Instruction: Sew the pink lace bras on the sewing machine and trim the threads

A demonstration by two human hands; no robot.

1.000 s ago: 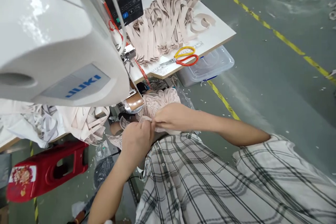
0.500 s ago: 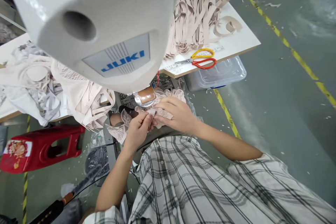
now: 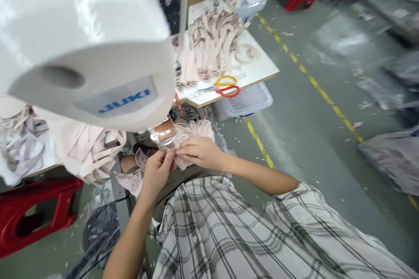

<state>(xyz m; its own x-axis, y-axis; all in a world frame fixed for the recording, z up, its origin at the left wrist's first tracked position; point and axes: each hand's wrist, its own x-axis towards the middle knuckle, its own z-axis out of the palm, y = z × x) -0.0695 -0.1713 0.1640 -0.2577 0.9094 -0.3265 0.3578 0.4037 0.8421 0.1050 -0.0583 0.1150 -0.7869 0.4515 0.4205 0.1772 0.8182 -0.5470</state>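
Note:
A pale pink lace garment (image 3: 207, 128) with scalloped edges is bunched in front of me, below the sewing machine head (image 3: 144, 74). My left hand (image 3: 157, 171) pinches its near edge between thumb and fingers. Right beside it, my right hand (image 3: 203, 152) is closed on the same garment, palm down and fingers pointing left. The fingertips of both hands nearly meet, and the bit of cloth between them is too small to make out. Another lace part (image 3: 131, 182) hangs to the left of my left wrist. A rounded metal and brown machine part (image 3: 163, 132) stands just beyond the hands.
Scissors (image 3: 225, 87) with yellow and red handles lie on the white table (image 3: 258, 67) beside a heap of beige straps (image 3: 212, 43). Under it sits a clear plastic box (image 3: 247, 99). Pale garments (image 3: 88, 150) pile up at left, above a red stool (image 3: 39, 209).
My view has swung to the right, so the machine, table and stool sit further left in the picture. Both hands still grip the lace garment, with their fingertips now closer together.

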